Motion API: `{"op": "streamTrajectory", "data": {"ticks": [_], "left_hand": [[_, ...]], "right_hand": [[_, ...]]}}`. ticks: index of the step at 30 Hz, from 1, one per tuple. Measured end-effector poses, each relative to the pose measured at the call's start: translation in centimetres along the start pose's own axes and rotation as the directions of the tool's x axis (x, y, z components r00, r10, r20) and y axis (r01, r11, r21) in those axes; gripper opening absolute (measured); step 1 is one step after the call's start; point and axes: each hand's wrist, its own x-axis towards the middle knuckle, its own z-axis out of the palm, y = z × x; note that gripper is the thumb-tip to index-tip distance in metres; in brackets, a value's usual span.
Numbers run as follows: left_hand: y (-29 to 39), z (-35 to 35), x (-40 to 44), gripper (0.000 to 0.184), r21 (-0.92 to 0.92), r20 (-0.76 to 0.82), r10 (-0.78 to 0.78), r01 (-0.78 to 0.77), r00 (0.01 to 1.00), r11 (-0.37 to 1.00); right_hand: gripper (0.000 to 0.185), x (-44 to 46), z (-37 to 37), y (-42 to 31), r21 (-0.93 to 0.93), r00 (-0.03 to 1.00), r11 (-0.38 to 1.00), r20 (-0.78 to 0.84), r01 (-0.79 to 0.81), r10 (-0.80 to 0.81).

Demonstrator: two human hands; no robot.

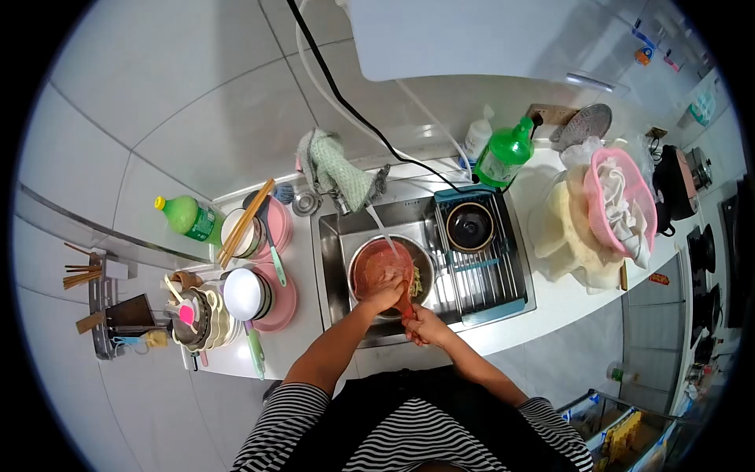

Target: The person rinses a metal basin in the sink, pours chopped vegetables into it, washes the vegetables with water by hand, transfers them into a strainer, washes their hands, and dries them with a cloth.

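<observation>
My right hand [425,326] is wrapped round the handle of a red plastic water scoop [368,269]. The scoop's bowl is tilted over a round steel basin [425,248] in the sink. My left hand [384,292] lies inside the scoop, fingers stretched out against its inner surface. From the faucet, a stream of water [383,228] runs down into the scoop. Yellowish-green strips [417,285] show in the basin beside the scoop; their kind is unclear. Part of the basin is hidden under the scoop and my hands.
A drying rack [491,295] with a dark bowl [470,226] spans the sink's right side. A green-patterned cloth [334,167] drapes the faucet. Stacked bowls [245,293], pink plates [279,303] and chopsticks [245,223] stand left. A pink basket [599,206] and green bottle [505,153] are right.
</observation>
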Motion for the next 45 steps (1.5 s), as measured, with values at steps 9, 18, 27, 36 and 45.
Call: {"op": "streamTrajectory", "data": {"ticks": [9, 18, 27, 36, 45], "left_hand": [[1.1, -0.6, 0.1, 0.050, -0.085, 0.092, 0.185, -0.178, 0.978, 0.980], [0.3, -0.2, -0.1, 0.046, 0.395, 0.110, -0.177, 0.120, 0.978, 0.911], [2.1, 1.3, 2.1, 0.045, 0.324, -0.318, -0.027, 0.135, 0.948, 0.936], [-0.1, 3.6, 0.2, 0.038, 0.601, -0.463, 0.229, 0.113, 0.856, 0.791], [0.7, 4.5, 0.6, 0.052, -0.156, 0.179, -0.167, 0.195, 0.970, 0.968]], "right_hand": [[0.016, -0.2, -0.9, -0.4, 0.050, 0.998, 0.998, 0.038, -0.047, 0.045], [0.018, 0.2, -0.5, 1.7, 0.147, 0.998, 0.987, 0.010, -0.059, 0.058], [0.017, -1.0, 0.3, 0.9, 0.203, 0.999, 0.979, 0.048, -0.031, 0.021], [0.019, -1.3, -0.7, 2.1, 0.170, 1.000, 0.985, -0.019, -0.016, 0.020], [0.014, -0.5, -0.9, 3.1, 0.180, 0.995, 0.984, -0.095, -0.004, 0.021]]}}
